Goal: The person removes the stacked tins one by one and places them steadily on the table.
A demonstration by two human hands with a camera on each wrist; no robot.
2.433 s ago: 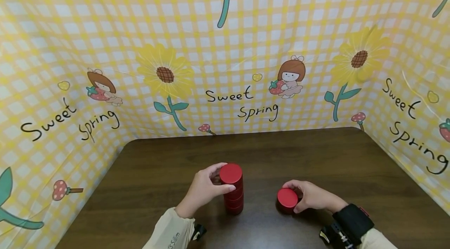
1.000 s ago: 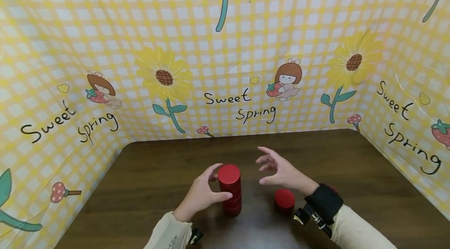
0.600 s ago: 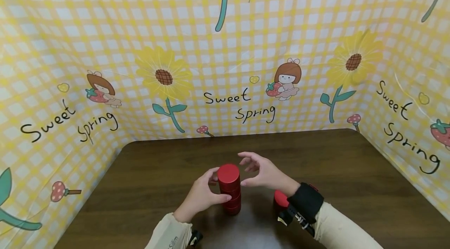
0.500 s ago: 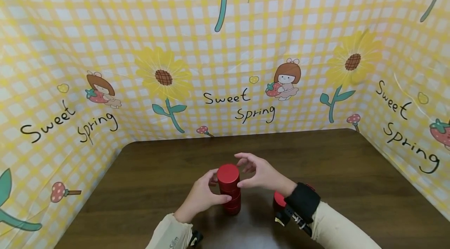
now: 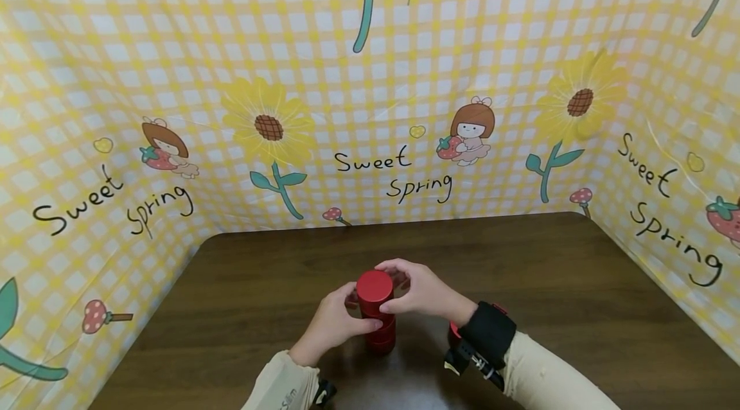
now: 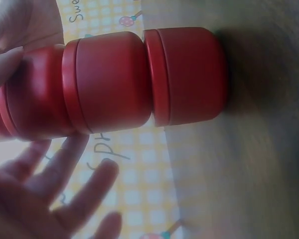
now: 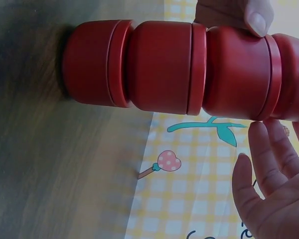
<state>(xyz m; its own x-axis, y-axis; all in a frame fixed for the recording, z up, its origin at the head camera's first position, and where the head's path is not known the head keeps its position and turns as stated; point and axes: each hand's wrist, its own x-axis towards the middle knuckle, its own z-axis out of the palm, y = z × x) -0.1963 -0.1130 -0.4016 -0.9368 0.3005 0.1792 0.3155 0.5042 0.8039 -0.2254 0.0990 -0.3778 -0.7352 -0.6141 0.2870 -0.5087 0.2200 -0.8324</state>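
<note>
Several round red tins [image 5: 374,286] with rimmed tops stand in an upright stack on the table, near its middle. My left hand [image 5: 332,320] holds the stack from the left, thumb across its front and fingers behind. From the right, my right hand [image 5: 424,291] curves round the topmost tin, its thumb in front and its fingertips at the far rim. Both wrist views show the stack sideways, with one tin seated squarely on another [image 6: 109,82]. A lone red tin [image 5: 453,329] sits right of the stack, mostly hidden by the right wrist.
The dark wooden table [image 5: 277,268] lies under everything. Behind it and along both sides hangs a yellow checked cloth [image 5: 358,108] printed with flowers and lettering. A black wrist strap with a camera [image 5: 488,336] is on my right forearm.
My right hand has let go of the lone tin, risen and come left to the stack's top, its thumb and fingers closing round it. My left hand has stayed on the stack.
</note>
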